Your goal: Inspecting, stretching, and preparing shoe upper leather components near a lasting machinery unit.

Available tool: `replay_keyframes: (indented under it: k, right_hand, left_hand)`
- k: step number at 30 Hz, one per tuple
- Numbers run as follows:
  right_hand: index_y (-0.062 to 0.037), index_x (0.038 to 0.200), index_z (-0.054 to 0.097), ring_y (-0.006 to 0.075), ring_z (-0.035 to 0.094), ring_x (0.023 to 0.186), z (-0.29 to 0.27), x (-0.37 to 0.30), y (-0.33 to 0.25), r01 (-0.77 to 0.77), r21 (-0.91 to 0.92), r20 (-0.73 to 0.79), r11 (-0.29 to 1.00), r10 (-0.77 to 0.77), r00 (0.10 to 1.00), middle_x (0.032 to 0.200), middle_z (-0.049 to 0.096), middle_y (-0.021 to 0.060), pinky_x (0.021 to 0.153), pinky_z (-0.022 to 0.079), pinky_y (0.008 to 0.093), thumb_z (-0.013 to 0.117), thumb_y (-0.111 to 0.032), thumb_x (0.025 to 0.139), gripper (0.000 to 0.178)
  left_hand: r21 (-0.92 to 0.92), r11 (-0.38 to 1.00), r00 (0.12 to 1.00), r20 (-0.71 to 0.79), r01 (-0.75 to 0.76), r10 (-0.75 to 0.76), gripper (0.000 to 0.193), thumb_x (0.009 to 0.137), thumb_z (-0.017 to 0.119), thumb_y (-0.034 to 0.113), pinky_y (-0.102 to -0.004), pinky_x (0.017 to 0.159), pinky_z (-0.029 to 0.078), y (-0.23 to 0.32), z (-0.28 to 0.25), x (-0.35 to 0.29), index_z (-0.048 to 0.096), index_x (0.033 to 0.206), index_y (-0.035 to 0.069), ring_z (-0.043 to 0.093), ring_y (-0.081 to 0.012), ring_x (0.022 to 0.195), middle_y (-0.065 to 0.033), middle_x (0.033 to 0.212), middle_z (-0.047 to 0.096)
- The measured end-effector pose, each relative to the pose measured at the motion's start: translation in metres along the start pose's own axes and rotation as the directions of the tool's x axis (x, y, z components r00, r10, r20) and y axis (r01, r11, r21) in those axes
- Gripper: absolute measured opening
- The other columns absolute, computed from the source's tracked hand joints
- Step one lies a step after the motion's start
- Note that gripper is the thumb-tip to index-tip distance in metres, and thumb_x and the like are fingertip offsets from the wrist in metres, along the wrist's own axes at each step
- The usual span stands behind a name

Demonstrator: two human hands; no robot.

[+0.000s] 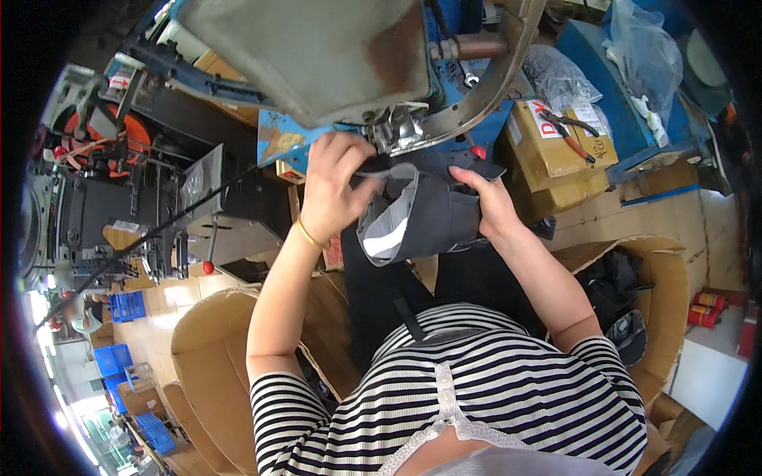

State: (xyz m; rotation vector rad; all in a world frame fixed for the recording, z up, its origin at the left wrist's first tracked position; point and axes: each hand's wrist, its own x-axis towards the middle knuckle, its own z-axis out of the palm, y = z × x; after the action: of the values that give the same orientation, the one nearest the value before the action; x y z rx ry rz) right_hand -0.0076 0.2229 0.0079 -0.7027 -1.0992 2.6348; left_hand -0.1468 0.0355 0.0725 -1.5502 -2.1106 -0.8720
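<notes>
A big grey metal machine point(309, 55) is far ahead. A brown cardboard box point(671, 313) sits near right, maybe for easy reach. A soft dark grey cloth cap point(448, 213) is just nearer than the machine. My right hand point(496, 206) holds its right side, thumb on top, likely to steady it. My left hand point(335, 184) half curls at its left edge; it's blurry, so I can't tell if it grips.

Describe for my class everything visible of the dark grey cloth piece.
The dark grey cloth piece looks matte and cap-like. Its hollow faces lower left, showing white inside; a darker flap edges its top. It is held above dark trousers. The right hand grips its right side; the blurred left hand is at its left edge, contact unclear.
</notes>
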Motion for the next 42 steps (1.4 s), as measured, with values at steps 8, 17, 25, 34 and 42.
replay_keyframes:
  k: [8,17,25,34,42]
  right_hand:
    - [-0.0026,0.112,0.06,0.0186,0.063,0.094,-0.006,0.0,0.007,0.077,-0.103,0.003,0.992,-0.077,0.997,0.104,0.066,0.0072,0.084,0.05,0.0329,0.075,-0.014,0.078,0.039]
    - [-0.0026,0.11,0.061,0.0157,0.063,0.093,-0.003,-0.001,0.01,0.151,-0.129,0.012,0.98,-0.15,0.989,0.102,0.066,0.0048,0.084,0.049,0.0303,0.072,-0.01,0.08,0.033]
    - [-0.0022,0.1,0.065,0.0157,0.065,0.085,0.019,0.0,0.002,0.146,-0.154,-0.023,0.977,-0.151,0.988,0.095,0.069,0.006,0.077,0.051,0.03,0.072,-0.01,0.079,0.024]
    - [-0.0033,0.112,0.06,0.0154,0.063,0.093,0.02,0.002,-0.002,0.007,-0.204,-0.031,0.979,-0.014,0.999,0.102,0.066,0.0049,0.082,0.05,0.0304,0.072,-0.009,0.078,0.036]
    - [0.0007,0.101,0.066,0.016,0.065,0.078,0.011,0.002,0.009,0.198,-0.175,-0.031,0.964,-0.207,0.978,0.093,0.069,0.0083,0.071,0.052,0.0296,0.07,-0.013,0.082,0.024]
  left_hand:
    - [0.084,0.984,0.982,-0.093,-0.159,0.166,0.037,0.05,0.058,-0.005,-0.0357,0.074,0.042,-0.016,0.009,-0.007,0.063,0.085,0.004,0.058,-0.0251,0.079,-0.0045,0.084,0.063]
    - [0.094,0.983,0.981,-0.098,-0.157,0.166,0.037,0.05,0.058,-0.005,-0.0351,0.075,0.041,-0.023,0.01,-0.007,0.063,0.085,0.005,0.058,-0.0244,0.08,-0.0041,0.085,0.063]
    - [0.077,0.993,0.991,-0.096,-0.089,0.096,0.035,0.051,0.058,-0.005,-0.0345,0.076,0.04,-0.028,0.002,-0.016,0.063,0.084,0.005,0.058,-0.0232,0.08,-0.0039,0.085,0.063]
    - [0.012,1.0,0.998,-0.064,0.021,-0.02,0.038,0.05,0.053,-0.006,-0.0359,0.084,0.039,-0.026,0.006,-0.026,0.062,0.086,0.002,0.056,-0.0276,0.085,-0.0087,0.088,0.063]
    - [-0.003,1.0,0.998,-0.062,0.021,-0.021,0.035,0.053,0.057,-0.006,-0.0361,0.082,0.038,-0.031,0.008,-0.027,0.061,0.087,0.005,0.055,-0.0271,0.085,-0.0062,0.089,0.062]
